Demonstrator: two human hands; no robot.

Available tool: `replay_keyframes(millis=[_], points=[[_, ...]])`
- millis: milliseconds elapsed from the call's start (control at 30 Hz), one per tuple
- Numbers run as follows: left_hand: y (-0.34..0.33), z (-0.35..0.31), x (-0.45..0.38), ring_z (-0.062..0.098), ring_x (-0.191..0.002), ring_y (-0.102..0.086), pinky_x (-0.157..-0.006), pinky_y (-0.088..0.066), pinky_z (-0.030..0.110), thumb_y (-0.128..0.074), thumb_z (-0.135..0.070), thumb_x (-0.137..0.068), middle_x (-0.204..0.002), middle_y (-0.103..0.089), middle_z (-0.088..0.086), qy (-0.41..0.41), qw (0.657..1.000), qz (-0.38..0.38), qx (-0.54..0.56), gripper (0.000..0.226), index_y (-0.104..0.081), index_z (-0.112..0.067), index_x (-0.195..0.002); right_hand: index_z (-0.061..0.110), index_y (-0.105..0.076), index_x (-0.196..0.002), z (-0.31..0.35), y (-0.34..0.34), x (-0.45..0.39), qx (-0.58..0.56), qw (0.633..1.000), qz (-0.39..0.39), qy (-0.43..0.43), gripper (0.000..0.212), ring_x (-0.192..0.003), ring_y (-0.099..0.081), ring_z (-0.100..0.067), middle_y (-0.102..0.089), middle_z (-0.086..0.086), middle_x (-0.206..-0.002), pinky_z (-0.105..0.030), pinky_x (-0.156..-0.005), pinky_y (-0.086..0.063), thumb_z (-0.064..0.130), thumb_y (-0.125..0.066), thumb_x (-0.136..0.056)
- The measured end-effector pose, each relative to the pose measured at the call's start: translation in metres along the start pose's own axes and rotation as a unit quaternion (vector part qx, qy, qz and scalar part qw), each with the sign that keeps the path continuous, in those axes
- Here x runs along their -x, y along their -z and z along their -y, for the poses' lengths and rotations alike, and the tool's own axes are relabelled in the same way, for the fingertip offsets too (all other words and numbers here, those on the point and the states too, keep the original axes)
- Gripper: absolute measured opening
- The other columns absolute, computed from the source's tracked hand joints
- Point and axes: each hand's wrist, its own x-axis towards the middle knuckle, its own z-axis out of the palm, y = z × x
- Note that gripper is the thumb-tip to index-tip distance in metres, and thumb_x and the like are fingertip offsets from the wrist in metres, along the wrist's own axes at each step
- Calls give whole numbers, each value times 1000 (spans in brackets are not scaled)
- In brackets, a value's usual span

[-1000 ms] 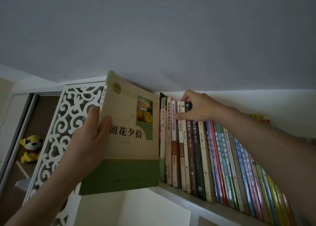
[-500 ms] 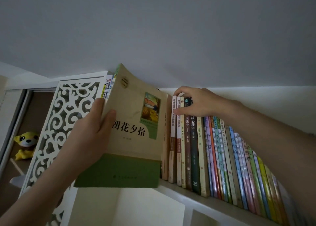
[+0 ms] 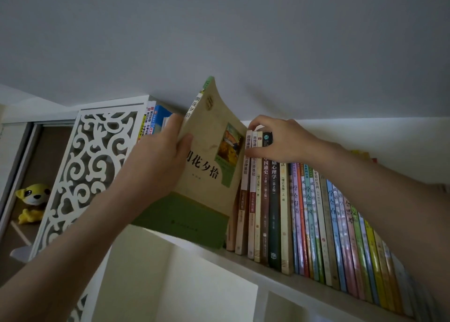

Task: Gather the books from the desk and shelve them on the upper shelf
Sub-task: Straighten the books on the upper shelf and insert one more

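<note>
Your left hand (image 3: 155, 168) grips the book (image 3: 209, 166), tilted, its bottom edge at the shelf (image 3: 287, 276) | your right hand (image 3: 280, 141) pinches the tops of the shelved books (image 3: 316, 219) beside it

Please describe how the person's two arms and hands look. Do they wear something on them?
Both arms are bare: no sleeve reaches the forearms or wrists in view. The left hand and the right hand carry no glove, ring, watch or bracelet that I can see. The light is dim, so small details such as the nails cannot be judged.
</note>
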Motion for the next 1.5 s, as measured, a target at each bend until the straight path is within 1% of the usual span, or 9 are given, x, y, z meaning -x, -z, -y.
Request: replay_keyframes(millis=[300, 400, 533, 633, 733, 833, 967, 1100, 1500], points=[[-85, -26, 7, 17, -74, -60, -65, -58, 37, -33, -33, -102, -85, -55, -3, 60, 988, -60, 126, 18, -40, -19, -112, 34, -51, -118, 2, -6, 3, 2, 1000, -24, 8, 46, -83, -61, -11, -60, 2, -107, -33, -72, -55, 47, -72, -79], [-123, -23, 14, 15, -101, -44, -92, -45, 43, -33, -35, -101, -105, -46, -6, 55, 981, -117, 144, 15, -43, -23, -105, 32, -50, -123, 5, -4, 1, -4, 1000, -6, 1, 50, -74, -57, -2, -60, 8, -104, -21, -60, -47, 44, -72, -81], [-151, -22, 21, 13, -126, -28, -109, -27, 46, -15, -55, -94, -131, -33, -9, 86, 970, -138, 183, 43, -32, -36, -128, 35, -44, -128, 5, -1, -3, -14, 999, 47, -21, 63, -80, -62, -4, -62, 4, -117, -22, -61, -48, 44, -77, -76], [-144, -16, 18, 13, -135, -16, -113, -18, 52, -14, -56, -94, -137, -20, -20, 73, 968, -78, 228, 43, -23, -48, -135, 35, -34, -139, 8, 2, -1, 5, 997, 68, -27, 85, -92, -62, -9, -58, 2, -130, -23, -68, -49, 46, -81, -69], [-123, 10, 21, 14, -139, -5, -113, -19, 57, -29, -61, -87, -137, -11, -34, 38, 957, 90, 274, 50, -12, -68, -133, 32, -17, -149, 10, 11, 5, 88, 991, 88, -50, 115, -118, -55, -20, -50, -1, -141, -35, -91, -48, 55, -84, -59], [-106, 38, 23, 22, -141, -9, -111, -25, 60, -48, -61, -77, -144, -11, -28, 0, 960, 161, 229, 68, -11, -72, -132, 24, -32, -143, 7, 27, 12, 156, 975, 131, -89, 107, -112, -58, -18, -59, 1, -129, -37, -95, -49, 58, -84, -56], [-113, 34, 18, 21, -136, -13, -113, -18, 58, -61, -66, -71, -141, -11, -20, 2, 987, 84, 140, 85, -8, -65, -138, 25, -52, -121, 4, 31, 22, 154, 970, 166, -88, 79, -103, -61, -12, -65, 7, -116, -36, -94, -51, 52, -86, -56], [-120, 26, 14, 19, -136, -11, -113, -13, 52, -69, -60, -73, -142, -8, -16, 1, 997, 43, 61, 96, 4, -66, -136, 26, -52, -121, 4, 25, 21, 138, 976, 148, -76, 78, -104, -60, -11, -64, 8, -119, -32, -91, -50, 52, -86, -56], [-113, 45, 10, 7, -139, 34, -116, 13, 51, -64, -64, -74, -150, 33, -23, -134, 980, 119, -84, 114, 23, -40, -144, 33, -35, -132, 2, 14, 38, 224, 962, 135, -83, 101, -107, -57, -15, -60, 10, -122, -42, -96, -45, 67, -81, -49]])
